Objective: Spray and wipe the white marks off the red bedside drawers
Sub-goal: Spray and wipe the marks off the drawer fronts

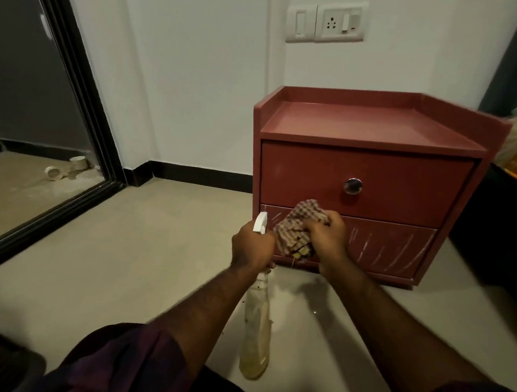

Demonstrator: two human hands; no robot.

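Doing the red bedside drawers (pixel 367 172), which sit on the floor (pixel 157 250) against the wall. The white marks (pixel 393 246) run across the bottom drawer front, thickest toward its right edge. My left hand (pixel 252 247) is wrapped round the neck of the spray bottle (pixel 256 332), and my right hand (pixel 330 239) has the checked cloth (pixel 301 225) scrunched up tight at that drawer's left end. My worry: the nozzle sits right beside the cloth, so a squirt probably soaks that or drips onto the floor, and a balled-up rag might just smear the white stuff around.
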